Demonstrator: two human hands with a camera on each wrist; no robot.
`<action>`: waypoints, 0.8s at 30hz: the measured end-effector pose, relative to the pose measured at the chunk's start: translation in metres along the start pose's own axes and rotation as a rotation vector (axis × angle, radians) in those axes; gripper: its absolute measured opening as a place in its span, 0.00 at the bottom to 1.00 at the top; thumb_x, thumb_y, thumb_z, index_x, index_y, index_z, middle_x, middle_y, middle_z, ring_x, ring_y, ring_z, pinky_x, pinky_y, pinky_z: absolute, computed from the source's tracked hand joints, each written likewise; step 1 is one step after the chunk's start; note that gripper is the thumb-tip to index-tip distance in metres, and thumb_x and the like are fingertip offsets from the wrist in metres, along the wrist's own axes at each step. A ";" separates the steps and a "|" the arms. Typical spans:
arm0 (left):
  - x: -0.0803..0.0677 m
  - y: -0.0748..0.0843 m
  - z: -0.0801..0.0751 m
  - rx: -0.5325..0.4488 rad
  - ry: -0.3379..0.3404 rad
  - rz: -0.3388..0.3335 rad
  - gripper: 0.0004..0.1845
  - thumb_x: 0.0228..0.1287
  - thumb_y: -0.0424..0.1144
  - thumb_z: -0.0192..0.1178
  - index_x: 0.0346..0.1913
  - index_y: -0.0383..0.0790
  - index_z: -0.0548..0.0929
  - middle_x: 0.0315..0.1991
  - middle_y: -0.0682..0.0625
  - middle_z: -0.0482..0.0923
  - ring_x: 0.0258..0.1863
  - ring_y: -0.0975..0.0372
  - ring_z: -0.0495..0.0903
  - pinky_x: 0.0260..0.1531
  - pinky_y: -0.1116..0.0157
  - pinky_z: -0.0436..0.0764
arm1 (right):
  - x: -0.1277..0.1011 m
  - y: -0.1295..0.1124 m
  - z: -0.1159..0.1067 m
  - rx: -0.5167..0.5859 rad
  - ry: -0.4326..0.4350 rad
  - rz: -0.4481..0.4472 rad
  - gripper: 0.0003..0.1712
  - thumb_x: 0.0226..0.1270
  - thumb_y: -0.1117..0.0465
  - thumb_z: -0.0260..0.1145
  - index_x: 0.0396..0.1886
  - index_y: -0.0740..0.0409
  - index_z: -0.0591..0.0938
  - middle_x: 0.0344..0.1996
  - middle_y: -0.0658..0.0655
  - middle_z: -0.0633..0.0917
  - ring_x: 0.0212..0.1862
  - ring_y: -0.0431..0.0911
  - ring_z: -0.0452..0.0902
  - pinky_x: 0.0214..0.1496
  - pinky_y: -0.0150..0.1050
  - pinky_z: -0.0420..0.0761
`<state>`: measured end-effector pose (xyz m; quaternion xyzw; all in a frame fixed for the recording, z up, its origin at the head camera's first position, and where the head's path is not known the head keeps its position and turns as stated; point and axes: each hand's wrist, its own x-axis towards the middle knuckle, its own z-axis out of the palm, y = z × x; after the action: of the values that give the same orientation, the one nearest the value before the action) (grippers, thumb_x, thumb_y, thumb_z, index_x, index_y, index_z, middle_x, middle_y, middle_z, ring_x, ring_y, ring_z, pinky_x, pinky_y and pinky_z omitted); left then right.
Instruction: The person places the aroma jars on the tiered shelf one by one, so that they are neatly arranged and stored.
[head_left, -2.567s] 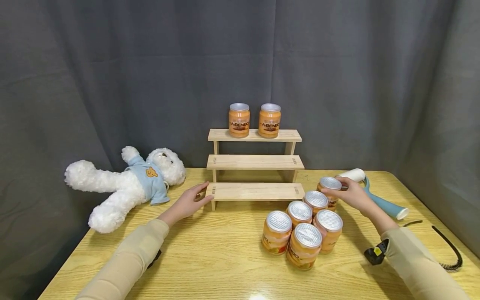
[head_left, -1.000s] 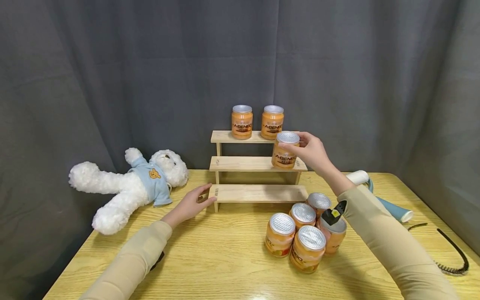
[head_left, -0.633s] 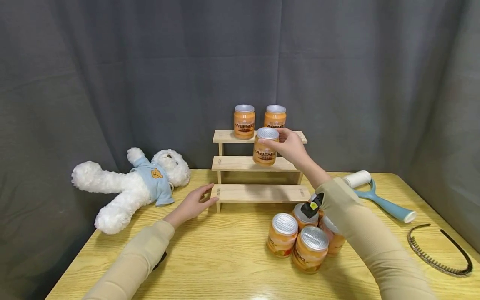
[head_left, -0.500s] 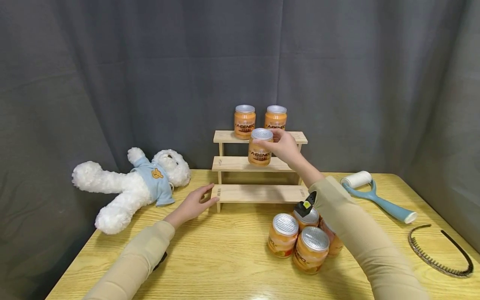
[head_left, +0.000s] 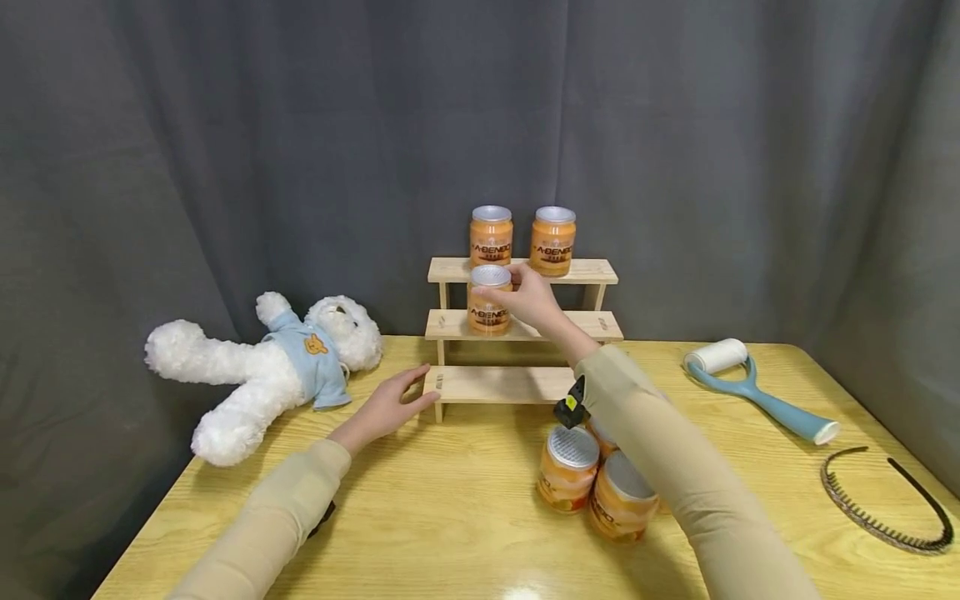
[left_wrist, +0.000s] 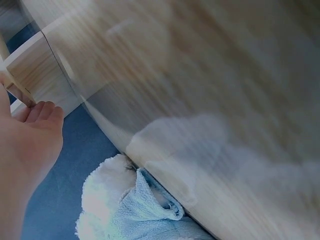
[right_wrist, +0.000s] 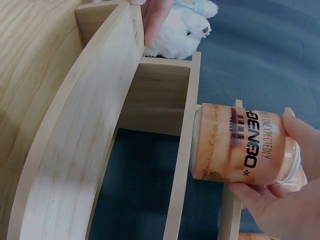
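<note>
The orange plastic jar with a silver foil lid (head_left: 490,300) stands upright at the left end of the middle step of the three-step light wooden shelf (head_left: 525,327). Its base touches the step, and its dark printed label faces the front. The right hand (head_left: 528,302) grips it from the right side, the fingers (right_wrist: 260,197) curled around its body. The left hand (head_left: 384,410) rests on the table (head_left: 450,517), touching the left end of the lowest step.
</note>
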<state>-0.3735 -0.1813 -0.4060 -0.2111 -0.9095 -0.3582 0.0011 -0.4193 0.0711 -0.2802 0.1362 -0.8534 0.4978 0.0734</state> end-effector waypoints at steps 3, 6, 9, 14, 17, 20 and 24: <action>0.001 0.000 0.000 0.004 0.003 0.007 0.38 0.66 0.57 0.53 0.72 0.40 0.58 0.70 0.40 0.59 0.67 0.47 0.62 0.66 0.52 0.66 | 0.003 -0.001 0.007 0.020 0.008 -0.050 0.37 0.56 0.46 0.71 0.58 0.63 0.72 0.50 0.60 0.79 0.51 0.51 0.76 0.51 0.44 0.79; 0.000 0.000 0.000 0.004 -0.003 0.012 0.38 0.66 0.57 0.53 0.72 0.38 0.58 0.70 0.40 0.59 0.67 0.46 0.62 0.66 0.52 0.66 | 0.006 -0.002 0.014 0.042 0.009 -0.101 0.32 0.57 0.49 0.71 0.56 0.61 0.75 0.48 0.59 0.80 0.48 0.49 0.77 0.49 0.41 0.80; 0.000 0.000 -0.001 0.002 0.001 0.016 0.38 0.66 0.56 0.53 0.72 0.38 0.58 0.70 0.40 0.59 0.67 0.46 0.62 0.66 0.52 0.65 | 0.010 -0.002 0.019 0.058 0.007 -0.132 0.29 0.57 0.49 0.71 0.54 0.60 0.75 0.47 0.58 0.81 0.46 0.47 0.78 0.47 0.39 0.80; 0.001 -0.001 -0.004 0.015 0.001 0.014 0.38 0.66 0.58 0.52 0.72 0.39 0.58 0.70 0.40 0.58 0.68 0.46 0.62 0.66 0.52 0.65 | 0.013 -0.007 0.024 0.052 0.008 -0.156 0.28 0.57 0.50 0.71 0.52 0.62 0.76 0.46 0.59 0.81 0.46 0.49 0.78 0.48 0.41 0.80; 0.000 0.001 -0.005 0.015 -0.007 0.011 0.38 0.66 0.57 0.53 0.72 0.40 0.58 0.71 0.40 0.58 0.68 0.47 0.61 0.66 0.52 0.65 | 0.014 -0.010 0.027 0.018 0.019 -0.170 0.28 0.58 0.50 0.70 0.52 0.63 0.76 0.47 0.60 0.81 0.48 0.50 0.78 0.50 0.42 0.79; -0.001 0.002 -0.005 0.011 -0.009 0.016 0.38 0.67 0.57 0.53 0.72 0.39 0.58 0.71 0.40 0.58 0.68 0.47 0.61 0.66 0.52 0.65 | 0.014 -0.010 0.030 -0.014 0.033 -0.171 0.30 0.58 0.50 0.70 0.54 0.63 0.75 0.49 0.61 0.79 0.50 0.51 0.77 0.52 0.42 0.79; -0.001 0.003 -0.003 0.008 -0.003 0.015 0.37 0.67 0.56 0.53 0.72 0.39 0.58 0.71 0.40 0.58 0.68 0.47 0.61 0.66 0.52 0.65 | 0.013 -0.010 0.030 -0.036 0.037 -0.160 0.32 0.58 0.49 0.70 0.56 0.63 0.74 0.50 0.61 0.79 0.51 0.51 0.76 0.54 0.43 0.78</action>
<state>-0.3716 -0.1816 -0.4018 -0.2185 -0.9093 -0.3541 0.0032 -0.4281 0.0378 -0.2831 0.1935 -0.8471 0.4773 0.1311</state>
